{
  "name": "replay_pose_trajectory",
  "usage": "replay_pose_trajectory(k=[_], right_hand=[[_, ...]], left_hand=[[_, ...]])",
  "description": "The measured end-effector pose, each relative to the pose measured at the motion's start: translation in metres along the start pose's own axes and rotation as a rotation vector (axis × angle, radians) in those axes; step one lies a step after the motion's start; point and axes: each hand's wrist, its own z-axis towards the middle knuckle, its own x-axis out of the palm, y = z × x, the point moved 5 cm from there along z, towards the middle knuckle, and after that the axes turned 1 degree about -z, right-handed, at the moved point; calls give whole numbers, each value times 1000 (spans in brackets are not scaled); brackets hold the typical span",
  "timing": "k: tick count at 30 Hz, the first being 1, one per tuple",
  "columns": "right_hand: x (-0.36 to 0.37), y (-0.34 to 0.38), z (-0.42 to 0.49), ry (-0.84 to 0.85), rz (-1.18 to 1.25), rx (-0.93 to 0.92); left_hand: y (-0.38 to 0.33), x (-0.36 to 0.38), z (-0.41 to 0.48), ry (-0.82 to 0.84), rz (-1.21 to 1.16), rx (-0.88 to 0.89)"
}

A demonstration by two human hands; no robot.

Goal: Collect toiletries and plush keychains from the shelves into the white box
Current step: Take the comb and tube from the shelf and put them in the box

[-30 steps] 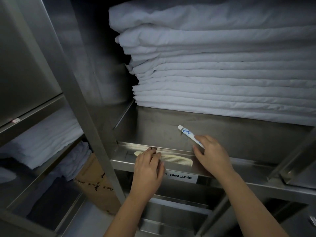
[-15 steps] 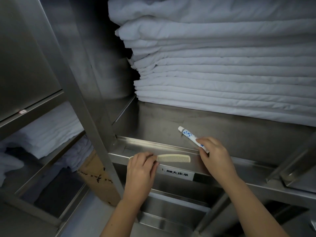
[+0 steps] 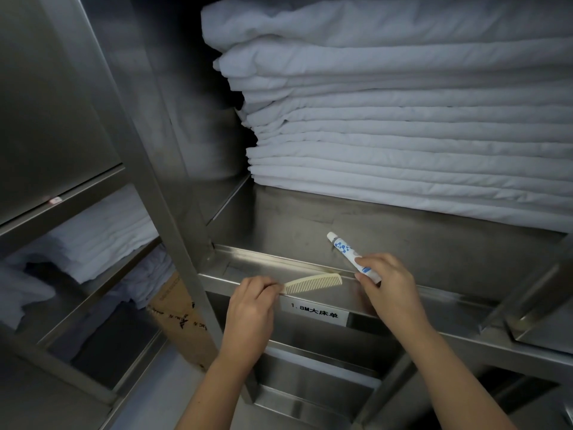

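A cream comb (image 3: 313,283) is pinched by its handle end in my left hand (image 3: 251,315), lifted just off the steel shelf lip (image 3: 263,262) with its teeth pointing down. My right hand (image 3: 392,293) is closed around the lower end of a small white toothpaste tube (image 3: 347,251) with blue print; the capped end points up and to the left. Both hands hover at the shelf's front edge. No white box or plush keychain is in view.
A tall stack of folded white sheets (image 3: 403,125) fills the shelf behind. A white label (image 3: 314,315) sits on the shelf front. A steel upright (image 3: 145,181) divides off the left bay, which holds more white linen (image 3: 93,234) and a cardboard box (image 3: 183,321).
My left hand has lifted the comb off the shelf lip and drawn it slightly left. My right hand keeps the toothpaste tube, shifted a little toward me.
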Motion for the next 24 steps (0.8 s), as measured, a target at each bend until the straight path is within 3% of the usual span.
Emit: replay_pose_trajectory(k=[24], right_hand=[[-4,-5,-5,-99,132,63]], left_hand=[[-8,1,-3,70,-279,-222]])
